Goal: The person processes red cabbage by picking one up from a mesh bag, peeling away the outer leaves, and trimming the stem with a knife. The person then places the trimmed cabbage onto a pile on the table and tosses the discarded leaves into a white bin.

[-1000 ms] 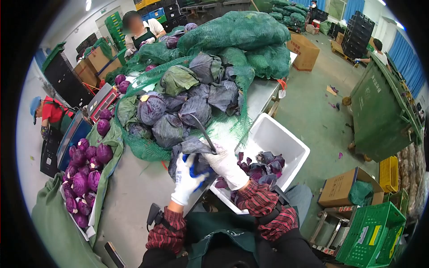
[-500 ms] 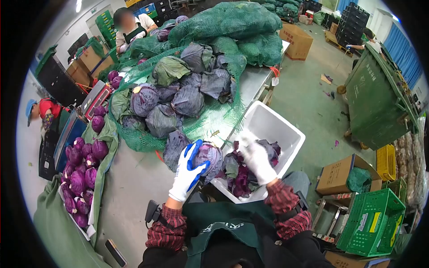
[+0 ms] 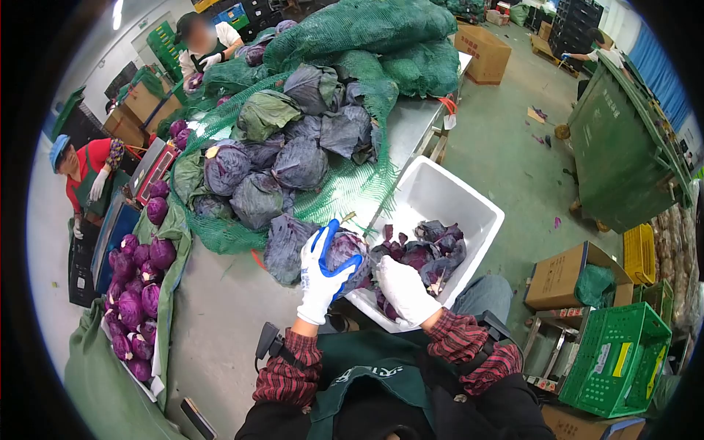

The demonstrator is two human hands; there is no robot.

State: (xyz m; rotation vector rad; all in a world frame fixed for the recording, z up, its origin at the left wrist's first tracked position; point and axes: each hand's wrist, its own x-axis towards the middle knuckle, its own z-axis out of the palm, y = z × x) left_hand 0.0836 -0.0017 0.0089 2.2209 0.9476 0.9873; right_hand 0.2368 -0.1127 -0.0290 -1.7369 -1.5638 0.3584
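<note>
- Green workshop floor point(image 3: 506, 139) runs along the right of a grey metal table point(image 3: 216, 293), with a person in a red top point(image 3: 81, 172) at the far left.
- Over the table's near right edge, the left hand point(image 3: 317, 290), in a white glove with blue-coated fingers, holds a round purple cabbage point(image 3: 343, 253), thumb and fingers spread around its side.
- Just to the right of that cabbage, the white-gloved right hand point(image 3: 403, 290) is curled; whether it pinches anything, I cannot tell. The handling appears to centre on this one head, and its round shape calls for a steady left hold.
- Touching or just beside the left hand sits a dull purple cabbage with loose outer leaves point(image 3: 286, 253).
- Beyond, an opened green mesh bag point(image 3: 231, 238) contains leafy, dark purple cabbages point(image 3: 301, 163).
- Below and right of the hands, a deep white box point(image 3: 480, 220) holds torn purple leaves point(image 3: 433, 253).
- At the left, glossy purple cabbages point(image 3: 132, 308) lie heaped in a container lined with green cloth point(image 3: 99, 374).
- Near right, an open cardboard box point(image 3: 554, 273) holds green netting point(image 3: 592, 284).
</note>
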